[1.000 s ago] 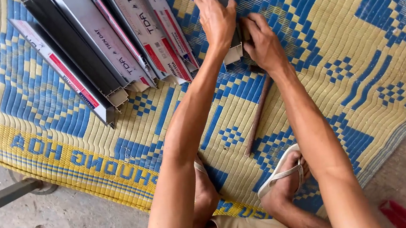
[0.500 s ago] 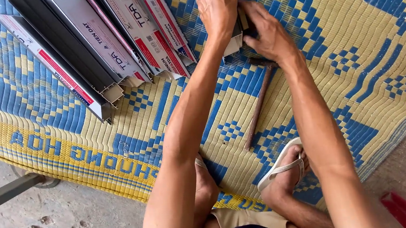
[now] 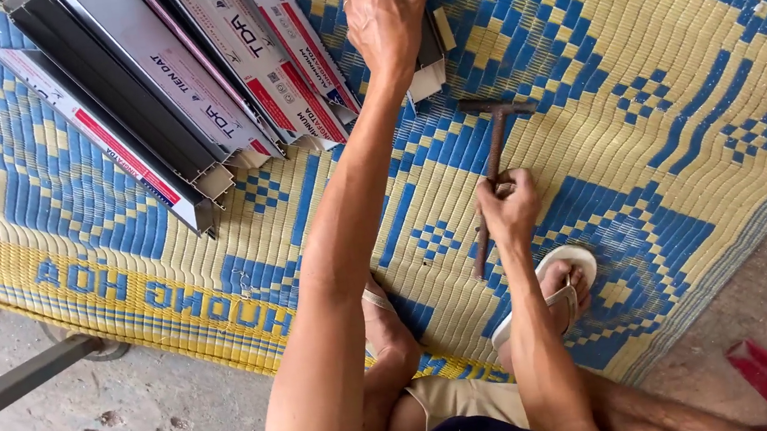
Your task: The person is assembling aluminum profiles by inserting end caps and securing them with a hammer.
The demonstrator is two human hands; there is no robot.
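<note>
Both hands are busy: the left hand [image 3: 387, 20] is pressed flat, fingers spread, over the dark metal profile [image 3: 423, 45] lying on the woven mat [image 3: 633, 56], pinning it rather than gripping it, while the right hand [image 3: 508, 210] is clenched round the mid-handle of a hammer [image 3: 491, 152] whose head rests on the mat just beside that profile's end. A bundle of grey and white profiles [image 3: 201, 102] lies close on the left side. Judging by this, the risk is the thumb and fingertips sitting so near the profile's end: a loose mid-handle grip could let a blow glance onto them, or the piece could skid on the mat
</note>
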